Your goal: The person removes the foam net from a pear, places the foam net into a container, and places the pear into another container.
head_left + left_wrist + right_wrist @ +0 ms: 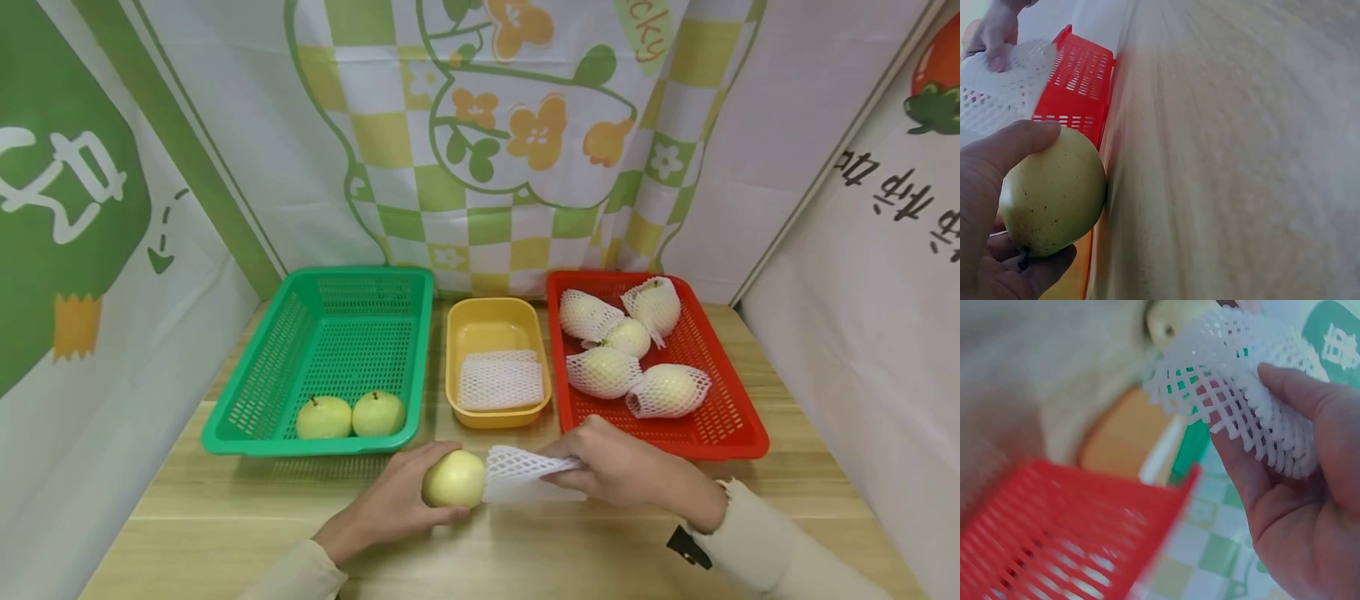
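My left hand [401,493] grips a pale yellow-green pear [454,479], fingers and thumb curled round it; in the left wrist view the pear [1057,190] shows its dark stem pointing down. To its right, my right hand [611,465] pinches a white foam net sleeve [525,464]. The sleeve's near end is right at the pear's side in the head view. In the right wrist view the foam net [1241,387] spreads between thumb and fingers, its mouth partly open toward the pear [1179,325].
A green basket [213,437] with two bare pears [378,414] stands at the left. In the middle, a yellow tray [498,419] contains flat foam nets [501,382]. The red basket [750,442] at the right holds several net-wrapped pears [670,392]. Printed cloth [480,225] hangs behind.
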`<state>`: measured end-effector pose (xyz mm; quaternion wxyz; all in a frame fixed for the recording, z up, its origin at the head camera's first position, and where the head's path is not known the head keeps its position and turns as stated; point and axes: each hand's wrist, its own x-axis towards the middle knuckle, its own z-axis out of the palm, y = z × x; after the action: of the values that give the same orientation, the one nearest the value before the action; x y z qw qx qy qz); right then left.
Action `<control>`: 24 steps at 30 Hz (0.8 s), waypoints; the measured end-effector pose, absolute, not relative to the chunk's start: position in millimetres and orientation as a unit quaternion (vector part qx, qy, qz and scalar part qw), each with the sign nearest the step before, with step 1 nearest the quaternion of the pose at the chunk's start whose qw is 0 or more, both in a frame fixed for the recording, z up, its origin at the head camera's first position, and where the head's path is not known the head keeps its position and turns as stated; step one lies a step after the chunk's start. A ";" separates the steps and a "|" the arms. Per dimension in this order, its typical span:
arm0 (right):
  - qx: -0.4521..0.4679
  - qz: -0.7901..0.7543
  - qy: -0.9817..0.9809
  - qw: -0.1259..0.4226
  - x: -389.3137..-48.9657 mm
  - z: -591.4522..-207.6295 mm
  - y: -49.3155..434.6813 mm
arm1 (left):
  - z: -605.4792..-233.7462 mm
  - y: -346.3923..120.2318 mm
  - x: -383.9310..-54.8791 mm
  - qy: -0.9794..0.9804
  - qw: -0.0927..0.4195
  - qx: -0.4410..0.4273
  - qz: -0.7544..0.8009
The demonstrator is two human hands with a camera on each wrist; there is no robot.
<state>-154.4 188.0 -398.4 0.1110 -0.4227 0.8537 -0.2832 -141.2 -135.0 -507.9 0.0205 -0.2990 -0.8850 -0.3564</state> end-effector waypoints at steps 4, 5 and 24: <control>-0.424 -0.263 0.862 0.091 -170.4 -374.8 190.8 | -506.9 -134.9 -141.2 -0.887 0.019 -0.298 -0.352; -0.426 -0.257 0.864 0.081 -175.5 -369.3 190.7 | -506.8 -134.9 -141.1 -0.888 0.020 -0.298 -0.350; -0.376 -0.201 0.904 -0.027 -300.5 -359.5 160.1 | -508.0 -136.3 -138.7 -0.886 0.039 -0.320 -0.333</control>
<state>-300.5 160.1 -359.5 -0.0267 -0.3765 0.9040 -0.2009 -138.7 -136.3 -508.0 0.0394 -0.3201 -0.8860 -0.3332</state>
